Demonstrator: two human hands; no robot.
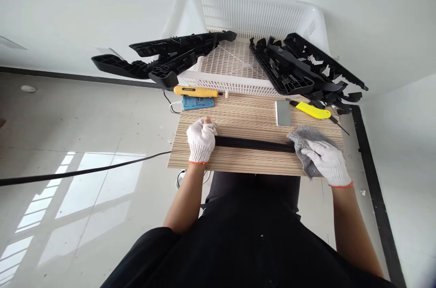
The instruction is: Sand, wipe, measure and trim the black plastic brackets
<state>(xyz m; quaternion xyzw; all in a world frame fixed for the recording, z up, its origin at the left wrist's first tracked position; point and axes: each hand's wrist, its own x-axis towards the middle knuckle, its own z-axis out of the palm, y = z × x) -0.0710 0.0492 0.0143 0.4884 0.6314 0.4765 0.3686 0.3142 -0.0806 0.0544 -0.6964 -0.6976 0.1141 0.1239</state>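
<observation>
A long black plastic strip (252, 143) lies across the wood-grain table between my hands. My left hand (202, 139), in a white knit glove with an orange cuff, is closed around the strip's left end. At the other end, my gloved right hand (325, 159) is shut on a grey cloth (305, 138). That cloth wraps over the strip's right end and hides it. Just beyond the strip lie a grey-topped rectangular block (283, 113) and a yellow utility knife (313, 110).
Behind the table stands a white plastic basket (235, 78). Black plastic parts rest over its left (170, 54) and right (303, 63) sides. A yellow pen-shaped tool (195, 91) lies by a blue box (198, 102). A black cable (88, 171) runs off left.
</observation>
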